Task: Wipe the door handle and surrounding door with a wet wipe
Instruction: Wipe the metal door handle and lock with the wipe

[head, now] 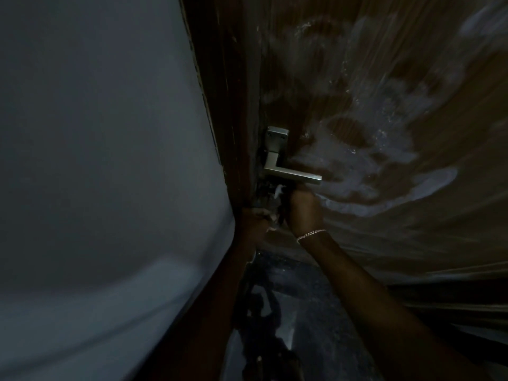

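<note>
both hands are tucked under the lever door handle (292,173): left hand (254,222) at the door edge, right hand (303,209) (bracelet (310,234) on the wrist) just below the lever. the pale scraps between them look like the wet wipe (278,191), but it's too dark to tell which hand grips it or if the fingers are closed. the wooden door (384,111) shows hazy streaks, so i'd fold to a clean side, wrap the lever's underside and backplate (277,137), then overlap strokes outward.

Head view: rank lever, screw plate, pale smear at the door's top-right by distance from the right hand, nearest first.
1. lever, just above the right hand.
2. screw plate, higher, slightly left.
3. pale smear, far up-right.
</note>
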